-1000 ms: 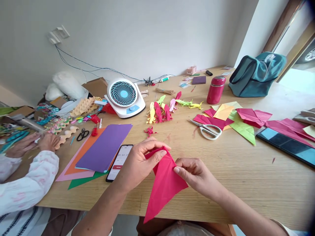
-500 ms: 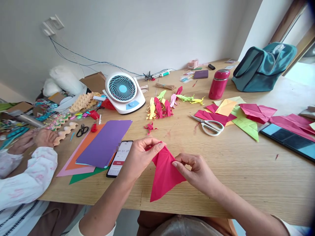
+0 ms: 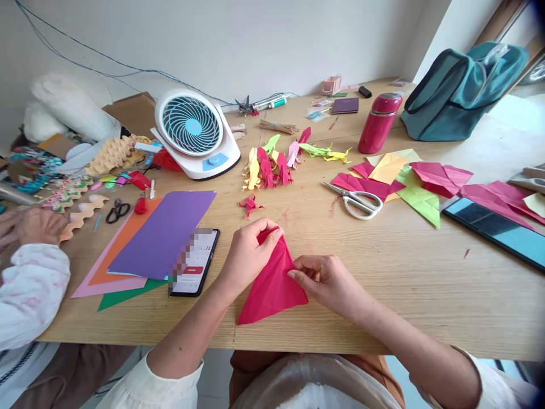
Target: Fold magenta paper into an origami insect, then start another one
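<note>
Head-worn view, forward and down

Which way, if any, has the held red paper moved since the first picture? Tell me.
Yes, inward over the table: the held red paper first showed past the front edge; now its lower tip shows within it.

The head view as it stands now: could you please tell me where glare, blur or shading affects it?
In the head view, bright light pales the wooden tabletop beside the teal fabric bag; pale reflections lie on the black rectangular device at right in that view; the head view's right edge darkens and blurs; in the same head view, the creased red paper reads fairly clearly.
</note>
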{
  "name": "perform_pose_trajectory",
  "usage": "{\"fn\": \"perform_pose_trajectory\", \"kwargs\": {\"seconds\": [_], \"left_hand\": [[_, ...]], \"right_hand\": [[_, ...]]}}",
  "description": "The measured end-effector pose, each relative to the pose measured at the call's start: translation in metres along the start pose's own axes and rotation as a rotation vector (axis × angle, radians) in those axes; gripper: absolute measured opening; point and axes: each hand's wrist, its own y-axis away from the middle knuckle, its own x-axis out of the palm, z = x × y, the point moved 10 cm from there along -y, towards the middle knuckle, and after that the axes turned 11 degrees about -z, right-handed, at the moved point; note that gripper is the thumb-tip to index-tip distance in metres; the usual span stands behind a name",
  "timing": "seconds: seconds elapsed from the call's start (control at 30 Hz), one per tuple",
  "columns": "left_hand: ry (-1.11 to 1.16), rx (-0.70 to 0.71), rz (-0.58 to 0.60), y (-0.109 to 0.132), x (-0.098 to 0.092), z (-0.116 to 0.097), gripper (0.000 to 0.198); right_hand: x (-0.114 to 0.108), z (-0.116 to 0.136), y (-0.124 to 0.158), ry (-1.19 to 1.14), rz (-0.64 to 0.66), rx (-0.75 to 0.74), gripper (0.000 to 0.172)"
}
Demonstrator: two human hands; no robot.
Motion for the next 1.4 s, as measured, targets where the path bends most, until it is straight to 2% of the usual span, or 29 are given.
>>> {"fn": "perform_pose_trajectory", "kwargs": {"seconds": [0.07,0.13,0.2,0.3,0.4,0.53,0.63,0.83,1.03,1.4], "left_hand": [[-0.015,-0.011,0.028,-0.001,0.008,0.009,0.018],[-0.019,-0.025,0.059,0.000,0.020,0.020,0.018],[-0.041,-0.019,0.088,0.003,0.034,0.030,0.017],[-0.119,0.059,0.100,0.009,0.053,0.038,0.012],[-0.248,0.192,0.078,0.013,0.065,0.035,0.009],[-0.379,0.356,-0.009,0.019,0.060,0.019,0.019],[-0.354,0.426,0.014,0.031,0.055,0.011,0.019],[-0.299,0.337,0.095,0.049,0.052,0.026,0.029],[-0.387,0.405,0.170,0.057,0.059,0.024,0.037],[-0.470,0.457,0.287,0.064,0.066,0.018,0.056]], "right_hand": [[-0.004,-0.002,0.005,0.088,-0.009,-0.013,0.014],[-0.014,-0.002,0.015,0.208,-0.081,-0.063,0.022],[-0.020,0.005,0.030,0.335,-0.165,-0.177,0.028],[-0.009,0.018,0.056,0.452,-0.157,-0.382,0.029],[0.009,0.021,0.072,0.572,-0.107,-0.488,0.032],[0.019,0.017,0.073,0.632,-0.097,-0.501,0.030],[0.019,0.015,0.072,0.645,-0.104,-0.502,0.030],[0.023,0.008,0.080,0.653,-0.090,-0.502,0.030],[0.020,0.007,0.083,0.609,-0.130,-0.521,0.031],[0.021,0.009,0.086,0.621,-0.093,-0.571,0.038]]}}
